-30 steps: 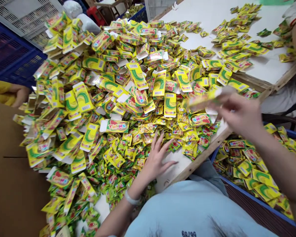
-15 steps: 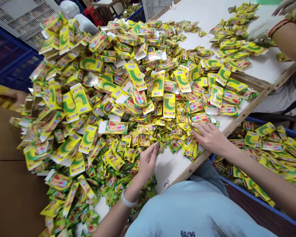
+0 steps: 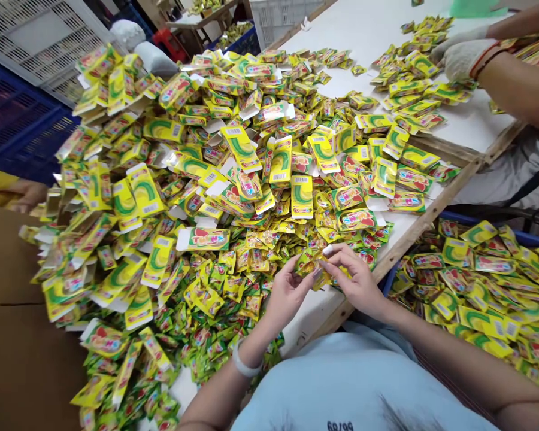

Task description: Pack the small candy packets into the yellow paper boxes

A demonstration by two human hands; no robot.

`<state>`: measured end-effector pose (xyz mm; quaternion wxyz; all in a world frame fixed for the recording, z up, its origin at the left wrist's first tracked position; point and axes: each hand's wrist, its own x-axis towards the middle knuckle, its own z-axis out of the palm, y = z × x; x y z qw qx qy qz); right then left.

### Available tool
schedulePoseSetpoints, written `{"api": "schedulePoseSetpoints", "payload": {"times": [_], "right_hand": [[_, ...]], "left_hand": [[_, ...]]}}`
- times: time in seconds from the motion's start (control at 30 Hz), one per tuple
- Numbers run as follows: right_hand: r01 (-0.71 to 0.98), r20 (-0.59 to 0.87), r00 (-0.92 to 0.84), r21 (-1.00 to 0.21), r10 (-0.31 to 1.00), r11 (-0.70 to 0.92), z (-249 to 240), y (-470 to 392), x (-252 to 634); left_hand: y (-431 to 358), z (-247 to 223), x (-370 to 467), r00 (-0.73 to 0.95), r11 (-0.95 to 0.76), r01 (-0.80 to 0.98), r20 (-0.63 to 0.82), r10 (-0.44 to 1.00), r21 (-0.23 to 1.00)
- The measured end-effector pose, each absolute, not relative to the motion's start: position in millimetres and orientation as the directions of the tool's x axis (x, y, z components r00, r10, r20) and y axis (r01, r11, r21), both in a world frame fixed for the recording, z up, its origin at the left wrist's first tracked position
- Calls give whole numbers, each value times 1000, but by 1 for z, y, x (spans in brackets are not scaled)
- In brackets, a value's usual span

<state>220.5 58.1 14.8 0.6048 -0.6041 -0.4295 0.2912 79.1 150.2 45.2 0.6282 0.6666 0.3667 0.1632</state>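
Close to the table's front edge, my left hand [image 3: 287, 296] and my right hand [image 3: 356, 281] meet with fingertips nearly touching. Between them is a small yellow sachet [image 3: 315, 263], pinched by the fingers of both hands and partly covered by them. Just beyond lies a heap of loose yellow and green sachets [image 3: 211, 296]. Behind and to the left, yellow and green cartons [image 3: 302, 196] are piled, several with white end flaps standing open. One carton [image 3: 356, 219] rests just past my right hand.
A blue crate [image 3: 467, 299] full of filled cartons stands low on the right. A co-worker's gloved hand [image 3: 465, 60] is at another pile, far right. Another person's hand [image 3: 29, 194] shows at the left, above a cardboard box [image 3: 27, 335]. The wooden table edge [image 3: 397, 251] runs diagonally.
My right hand has moved left from the cartons to meet my left hand, which has shifted slightly right. Both now finger a yellow sachet. The co-worker's gloved hands have also moved.
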Motion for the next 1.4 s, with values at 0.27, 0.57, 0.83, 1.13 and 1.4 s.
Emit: {"api": "schedulePoseSetpoints", "payload": {"times": [0.27,0.57,0.83,1.13,1.4], "right_hand": [[-78,45,461,-993,886,91,7,46,229],[-315,-145,501,-949,853,24,-4,38,281],[-252,-189,561,-966,806,-51,-28,38,303],[-321,-191,536,-947,823,-11,-13,32,311],[-279,-31,484,-953,875,121,48,43,294]], "left_hand": [[154,45,86,809,-210,319,-150,569,924],[183,58,177,937,-833,287,44,348,473],[218,51,283,946,-947,322,-36,322,-1],[220,82,179,912,-666,220,92,399,712],[176,52,114,751,174,208,-271,603,963]]}}
